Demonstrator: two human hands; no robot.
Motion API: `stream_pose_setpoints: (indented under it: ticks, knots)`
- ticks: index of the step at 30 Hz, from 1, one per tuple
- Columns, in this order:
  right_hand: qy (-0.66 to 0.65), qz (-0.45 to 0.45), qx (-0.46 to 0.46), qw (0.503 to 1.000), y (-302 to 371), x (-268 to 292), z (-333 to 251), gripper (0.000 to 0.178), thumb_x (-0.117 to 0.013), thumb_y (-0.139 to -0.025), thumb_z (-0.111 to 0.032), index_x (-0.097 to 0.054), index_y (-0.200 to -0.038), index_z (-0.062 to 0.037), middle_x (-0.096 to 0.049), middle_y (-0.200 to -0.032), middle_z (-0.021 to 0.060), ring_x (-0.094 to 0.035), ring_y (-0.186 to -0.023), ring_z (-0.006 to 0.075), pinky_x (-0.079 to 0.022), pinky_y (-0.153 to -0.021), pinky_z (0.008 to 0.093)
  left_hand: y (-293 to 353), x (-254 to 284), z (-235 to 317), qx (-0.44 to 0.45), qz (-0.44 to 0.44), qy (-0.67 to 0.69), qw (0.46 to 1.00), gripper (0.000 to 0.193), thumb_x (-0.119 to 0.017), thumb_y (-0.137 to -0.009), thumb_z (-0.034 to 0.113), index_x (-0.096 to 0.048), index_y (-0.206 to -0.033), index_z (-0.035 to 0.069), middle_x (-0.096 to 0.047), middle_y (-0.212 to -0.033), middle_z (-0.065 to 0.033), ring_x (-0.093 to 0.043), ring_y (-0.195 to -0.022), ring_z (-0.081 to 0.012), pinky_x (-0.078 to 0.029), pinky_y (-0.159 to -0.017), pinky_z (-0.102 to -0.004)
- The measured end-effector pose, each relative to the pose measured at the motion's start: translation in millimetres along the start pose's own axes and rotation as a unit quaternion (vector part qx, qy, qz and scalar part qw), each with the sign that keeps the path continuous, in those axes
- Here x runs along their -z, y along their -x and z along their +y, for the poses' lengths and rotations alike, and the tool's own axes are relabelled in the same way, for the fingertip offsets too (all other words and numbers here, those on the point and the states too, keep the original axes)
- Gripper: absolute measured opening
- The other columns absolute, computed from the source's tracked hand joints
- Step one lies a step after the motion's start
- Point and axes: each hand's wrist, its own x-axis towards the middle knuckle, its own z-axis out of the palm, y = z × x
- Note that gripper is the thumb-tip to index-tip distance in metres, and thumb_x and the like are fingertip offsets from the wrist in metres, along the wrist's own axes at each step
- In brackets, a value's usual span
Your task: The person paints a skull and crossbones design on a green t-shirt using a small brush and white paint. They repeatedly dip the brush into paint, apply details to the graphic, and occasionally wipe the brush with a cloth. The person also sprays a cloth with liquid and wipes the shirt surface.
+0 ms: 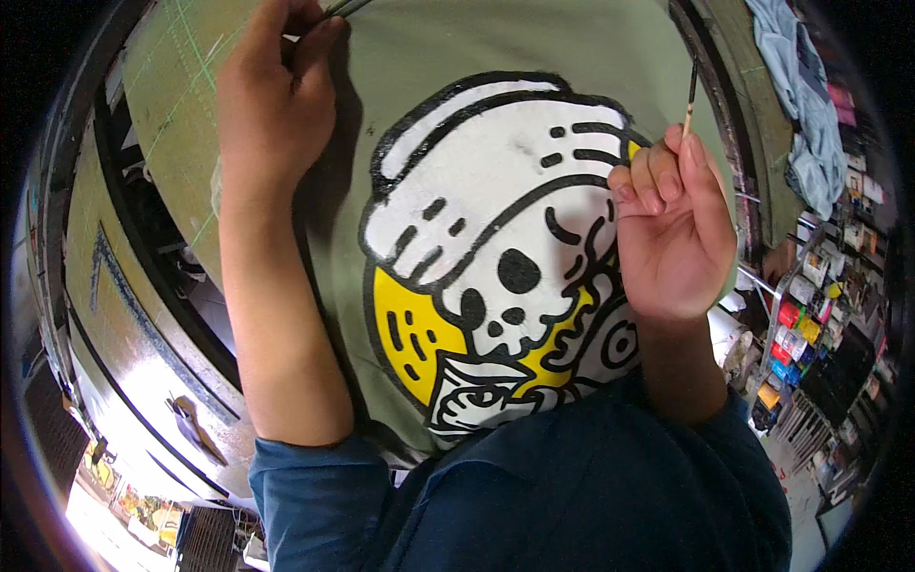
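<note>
Olive-green fabric (496,43) lies spread in front of me, bearing a painted skull (510,200) in white, black and yellow that wears a white cap-like shape. Between the thumb and fingers of my right hand (672,214) is a thin paintbrush (688,114), its dark end pointing up and away from the fabric. My left hand (276,95) is at the upper left of the design, thumb and fingertips pinched at a dark strip on the picture's top edge. Whether that strip is cloth or a separate thing, I cannot tell. My right hand and sleeve cover part of the design's right side.
Bottles and jars of coloured paint (796,334) crowd a rack on the right, with a bundle of brushes (805,439) below them. A pale blue cloth (801,105) hangs at the upper right. On the left runs a worn board (124,315) with a small dark tool (195,429) on it.
</note>
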Motion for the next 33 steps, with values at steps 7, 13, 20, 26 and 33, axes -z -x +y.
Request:
stream_pose_setpoints:
  ticks: [7, 13, 20, 26, 33]
  knots:
    - [-0.134, -0.019, -0.126, 0.983, -3.9, -1.0, -16.4, 0.024, -0.045, -0.104, -0.022, -0.061, -0.111, -0.0064, -0.046, -0.070, -0.0042, -0.042, -0.065, 0.0089, -0.036, -0.069, 0.0290, -1.0, -0.2, 2.9, 0.030, -0.012, -0.025, 0.999, 0.016, -0.065, -0.093, 0.008, -0.060, -0.107, 0.004, -0.067, -0.095, -0.0086, -0.060, -0.089, -0.0133, -0.046, -0.082, -0.0253]
    - [-0.218, -0.048, -0.177, 0.959, -6.9, 2.6, -21.4, 0.027, -0.039, -0.106, -0.022, -0.060, -0.107, -0.0055, -0.043, -0.067, -0.0060, -0.038, -0.064, 0.0069, -0.032, -0.065, 0.0233, -1.4, 0.3, 11.9, 0.037, -0.007, -0.091, 0.995, 0.017, -0.066, -0.093, 0.015, -0.061, -0.107, 0.006, -0.066, -0.094, -0.0095, -0.062, -0.088, -0.0165, -0.047, -0.081, -0.0277]
    - [-0.169, -0.040, -0.157, 0.972, -1.3, -5.5, -29.9, 0.028, -0.036, -0.107, -0.020, -0.056, -0.108, -0.0006, -0.036, -0.062, -0.0032, -0.032, -0.056, 0.0078, -0.031, -0.054, 0.0225, -1.5, 1.6, 8.5, 0.045, -0.022, -0.062, 0.997, 0.019, -0.067, -0.092, 0.017, -0.061, -0.106, 0.006, -0.067, -0.095, -0.0101, -0.062, -0.086, -0.0182, -0.048, -0.079, -0.0294]
    - [0.369, -0.004, 0.114, 0.922, 20.9, -29.3, 0.9, 0.017, -0.060, -0.097, -0.012, -0.062, -0.105, 0.0030, -0.062, -0.068, 0.0029, -0.050, -0.054, 0.0042, -0.036, -0.051, 0.0184, -1.5, -0.5, 7.6, 0.028, -0.010, -0.071, 0.997, 0.018, -0.068, -0.092, 0.017, -0.060, -0.104, 0.006, -0.066, -0.090, -0.0112, -0.062, -0.083, -0.0181, -0.048, -0.077, -0.0303]
    - [0.534, -0.103, 0.344, 0.765, 10.2, -40.7, 38.3, 0.013, -0.071, -0.081, 0.005, -0.069, -0.093, 0.0007, -0.067, -0.073, 0.0063, -0.058, -0.062, 0.0125, -0.041, -0.057, 0.0241, -4.7, -2.9, 10.6, 0.025, 0.006, -0.059, 0.998, 0.016, -0.068, -0.090, 0.013, -0.060, -0.101, 0.004, -0.065, -0.085, -0.0110, -0.061, -0.077, -0.0159, -0.048, -0.074, -0.0293]
